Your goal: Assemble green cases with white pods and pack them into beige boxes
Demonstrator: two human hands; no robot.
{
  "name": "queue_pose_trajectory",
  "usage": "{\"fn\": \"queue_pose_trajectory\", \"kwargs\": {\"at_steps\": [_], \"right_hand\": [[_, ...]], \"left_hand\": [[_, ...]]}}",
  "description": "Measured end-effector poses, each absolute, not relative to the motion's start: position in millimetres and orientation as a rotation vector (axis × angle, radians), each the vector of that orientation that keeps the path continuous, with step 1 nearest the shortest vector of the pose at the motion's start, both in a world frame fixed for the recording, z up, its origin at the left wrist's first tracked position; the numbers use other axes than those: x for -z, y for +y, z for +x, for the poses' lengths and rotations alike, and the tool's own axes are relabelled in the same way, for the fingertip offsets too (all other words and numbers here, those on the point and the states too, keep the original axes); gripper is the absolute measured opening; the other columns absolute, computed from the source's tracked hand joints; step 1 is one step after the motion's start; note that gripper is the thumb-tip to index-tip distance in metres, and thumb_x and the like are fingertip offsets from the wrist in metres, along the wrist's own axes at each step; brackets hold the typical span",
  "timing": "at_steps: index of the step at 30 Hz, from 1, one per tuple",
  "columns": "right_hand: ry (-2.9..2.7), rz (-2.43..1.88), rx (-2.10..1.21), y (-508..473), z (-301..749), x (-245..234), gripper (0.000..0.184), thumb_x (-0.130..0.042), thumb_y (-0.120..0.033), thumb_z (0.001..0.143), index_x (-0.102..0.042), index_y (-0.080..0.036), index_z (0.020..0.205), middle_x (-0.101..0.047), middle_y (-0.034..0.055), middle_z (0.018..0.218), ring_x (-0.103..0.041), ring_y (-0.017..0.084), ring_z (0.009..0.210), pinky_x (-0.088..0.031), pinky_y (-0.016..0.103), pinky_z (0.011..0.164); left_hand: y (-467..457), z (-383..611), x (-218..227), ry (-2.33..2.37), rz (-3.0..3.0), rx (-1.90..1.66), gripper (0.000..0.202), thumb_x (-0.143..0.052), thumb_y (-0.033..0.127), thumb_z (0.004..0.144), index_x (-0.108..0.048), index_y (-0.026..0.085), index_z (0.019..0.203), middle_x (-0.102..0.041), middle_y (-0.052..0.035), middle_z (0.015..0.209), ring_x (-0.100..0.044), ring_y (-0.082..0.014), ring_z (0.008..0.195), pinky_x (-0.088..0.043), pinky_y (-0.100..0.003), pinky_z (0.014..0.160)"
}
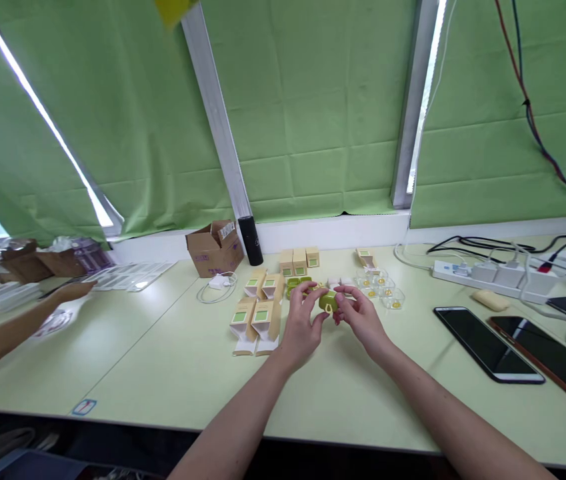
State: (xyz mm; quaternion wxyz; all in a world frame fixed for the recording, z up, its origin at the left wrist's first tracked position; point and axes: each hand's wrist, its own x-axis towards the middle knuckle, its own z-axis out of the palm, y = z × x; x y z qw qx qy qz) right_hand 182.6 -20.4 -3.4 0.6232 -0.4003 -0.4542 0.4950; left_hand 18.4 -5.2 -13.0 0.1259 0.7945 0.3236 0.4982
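Head camera view: a small green case (pixel 327 302) is held above a pale worktable (pixel 163 380), gripped between the fingers of two bare hands. The left hand (pixel 303 323) pinches it from one side, thumb low and fingers over the top; the right hand (pixel 361 317) grasps the opposite side. A pale loop shows on the front of the case.

Just behind the left hand sits a green piece (pixel 293 285), perhaps another case, though the fingers partly cover it. Clear plastic containers (pixel 381 288) with yellow contents cluster beyond the right hand. To the left of the hands, tan cartons (pixel 254 319) with green labels stand in two rows, the front ones with white-lined flaps open toward the table edge. Three more small boxes (pixel 299 260) line up behind them, and a single carton (pixel 364 258) lies farther right.

Toward the wall, an open cardboard box (pixel 215 252) stands beside a black cylinder (pixel 250 241), near a white charger (pixel 220 281) and its coiled cable. At right, two phones (pixel 487 345) lie near a beige oval object (pixel 491 300) and a loaded power strip (pixel 493 279). At far left, a co-worker's hand (pixel 73 291) reaches toward clear plastic trays (pixel 135 276). Green blinds (pixel 313 100) cover the windows.
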Motion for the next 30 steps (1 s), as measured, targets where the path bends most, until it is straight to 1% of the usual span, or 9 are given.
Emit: {"fn": "queue_pose_trajectory", "kwargs": {"at_steps": [4,8,12,18,21,24,26,28,30], "right_hand": [[-1.083,-0.924,-1.141,-18,182,6,0.064,-0.079,-0.074,0.068,-0.065,-0.018,0.097,-0.068,0.0013,0.067,-0.059,0.016,0.056,-0.050,0.031,0.056],[-1.089,-0.914,-1.139,-18,185,8,0.059,-0.074,-0.075,0.072,-0.067,-0.018,0.085,-0.066,0.0023,0.068,-0.058,0.015,0.058,-0.047,0.029,0.055],[-1.076,-0.925,-1.142,-20,190,5,0.059,-0.071,-0.075,0.074,-0.070,-0.018,0.088,-0.068,0.0043,0.068,-0.057,0.016,0.059,-0.042,0.028,0.052],[-1.066,-0.914,-1.162,-21,192,5,0.058,-0.069,-0.076,0.075,-0.067,-0.019,0.085,-0.066,0.0030,0.063,-0.053,0.015,0.057,-0.037,0.026,0.051],[-1.060,-0.908,-1.168,-20,193,7,0.058,-0.068,-0.076,0.076,-0.068,-0.018,0.084,-0.062,0.0018,0.061,-0.052,0.015,0.056,-0.037,0.027,0.051],[-1.050,-0.901,-1.183,-19,193,7,0.059,-0.067,-0.077,0.076,-0.070,-0.018,0.082,-0.060,0.0014,0.061,-0.051,0.015,0.056,-0.037,0.027,0.051],[-1.059,-0.905,-1.181,-19,193,7,0.060,-0.065,-0.078,0.077,-0.071,-0.018,0.082,-0.059,0.0015,0.062,-0.050,0.015,0.057,-0.037,0.027,0.051],[-1.104,-0.927,-1.158,-18,194,7,0.061,-0.061,-0.078,0.079,-0.072,-0.018,0.083,-0.059,0.0020,0.063,-0.051,0.016,0.058,-0.038,0.028,0.052],[-1.195,-0.990,-1.051,-17,197,6,0.056,-0.060,-0.073,0.082,-0.073,-0.019,0.086,-0.061,0.0028,0.066,-0.054,0.018,0.062,-0.039,0.028,0.053]], "left_hand": [[-2,18,16,0.933,2.337,-1.481,0.043,-0.064,0.013,0.091,-0.062,0.028,0.131,-0.048,-0.0115,0.136,-0.052,-0.0277,0.128,-0.048,-0.048,0.108],[3,18,18,0.948,2.270,-1.538,0.042,-0.071,0.022,0.090,-0.065,0.027,0.131,-0.054,-0.0107,0.129,-0.054,-0.0281,0.124,-0.049,-0.047,0.106],[4,19,16,1.006,2.125,-1.495,0.042,-0.077,0.030,0.087,-0.068,0.028,0.129,-0.059,-0.0099,0.125,-0.058,-0.0271,0.116,-0.050,-0.044,0.101],[3,21,10,1.036,1.890,-1.416,0.042,-0.076,0.036,0.087,-0.070,0.026,0.128,-0.064,-0.0082,0.119,-0.059,-0.0197,0.095,-0.051,-0.036,0.089],[8,22,9,0.989,1.777,-1.392,0.037,-0.073,0.046,0.088,-0.075,0.020,0.114,-0.067,-0.0090,0.112,-0.060,-0.0187,0.090,-0.051,-0.033,0.084],[14,22,8,0.962,1.637,-1.337,0.045,-0.073,0.060,0.082,-0.076,0.017,0.095,-0.069,-0.0068,0.093,-0.059,-0.0173,0.078,-0.050,-0.029,0.072],[17,21,8,0.985,1.577,-1.297,0.050,-0.072,0.067,0.080,-0.074,0.017,0.084,-0.067,-0.0044,0.079,-0.056,-0.0162,0.070,-0.047,-0.027,0.065],[19,20,10,1.017,1.537,-1.278,0.055,-0.069,0.071,0.080,-0.072,0.016,0.076,-0.064,-0.0027,0.069,-0.054,-0.0150,0.064,-0.044,-0.027,0.063],[21,20,13,1.033,1.475,-1.282,0.058,-0.067,0.073,0.079,-0.070,0.016,0.073,-0.060,-0.0012,0.064,-0.052,-0.0138,0.060,-0.042,-0.027,0.062]]}}
